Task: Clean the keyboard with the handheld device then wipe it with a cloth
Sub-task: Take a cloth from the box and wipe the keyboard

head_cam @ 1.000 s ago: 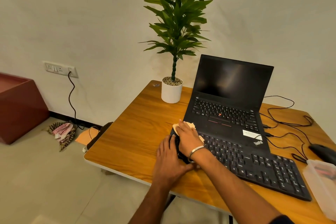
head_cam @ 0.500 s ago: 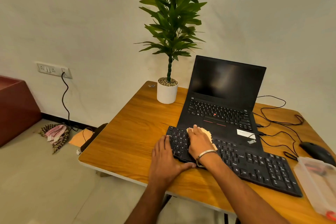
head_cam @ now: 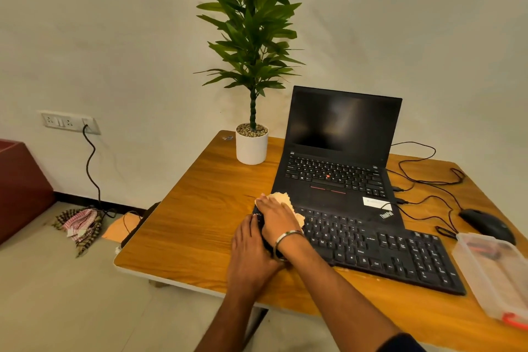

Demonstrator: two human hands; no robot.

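Counted on wooden table (head_cam: 200, 223): one black keyboard (head_cam: 385, 248), near edge, centre-right; one open laptop (head_cam: 340, 157) just beyond it; one potted plant (head_cam: 251, 148) far left; one mouse (head_cam: 485, 224) and one clear plastic box (head_cam: 497, 271) at right. One pale cloth (head_cam: 281, 198) on keyboard's left end.

Right hand (head_cam: 277, 217) laid palm-down on cloth, fingers extended, pressing flat rather than clenched; bangle at wrist. Left hand (head_cam: 250, 248) flat beside it, fingers straight, touching keyboard's left edge, holding nothing. Forearms crossing closely at wrists.
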